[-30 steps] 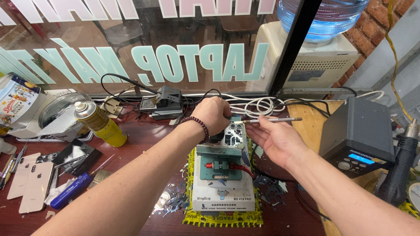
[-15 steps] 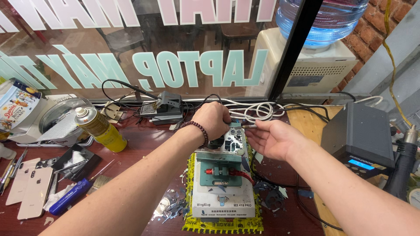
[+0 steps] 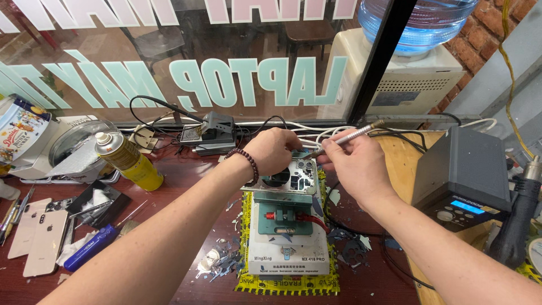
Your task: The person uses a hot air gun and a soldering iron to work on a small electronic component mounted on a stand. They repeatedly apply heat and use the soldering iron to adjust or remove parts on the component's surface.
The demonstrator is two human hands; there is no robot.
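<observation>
Fingers [image 3: 333, 148] of the right hand [image 3: 353, 166] pinched narrow around a thin metal tool [image 3: 344, 138], tip aimed down and left at the top edge of a phone frame [image 3: 293, 176], handle slanting up to the right over a bundle of white cables [image 3: 316, 138]. Left hand [image 3: 274, 149], beaded bracelet [image 3: 248, 164] at the wrist, curled loosely over the upper left corner of that frame, fingertips hidden behind the knuckles, so cannot tell whether gripping or only resting. Phone frame lying flat, back side up, camera cutout showing, clamped at the far end of a white and green holding fixture [image 3: 288, 231], itself set on a yellow mat [image 3: 282, 282] on the dark red bench [image 3: 186, 169]. Scattered chips and scraps [image 3: 217, 262] just left of the fixture. Further left: yellow spray can [image 3: 127, 161] standing tilted, blue-handled screwdriver [image 3: 93, 251], two pale gold phone backs [image 3: 39, 237] near the bench edge, round tin [image 3: 20, 135] at the far left. Behind the hands, small black stand [image 3: 212, 133] with cables, close to the lettered window [image 3: 169, 56]. Right of the hands, grey box [image 3: 466, 169] with a lit blue display on a wooden board [image 3: 403, 158], black handle [image 3: 516, 220] beside it. Through the glass, water cooler [image 3: 406, 79] with a blue bottle on top.
</observation>
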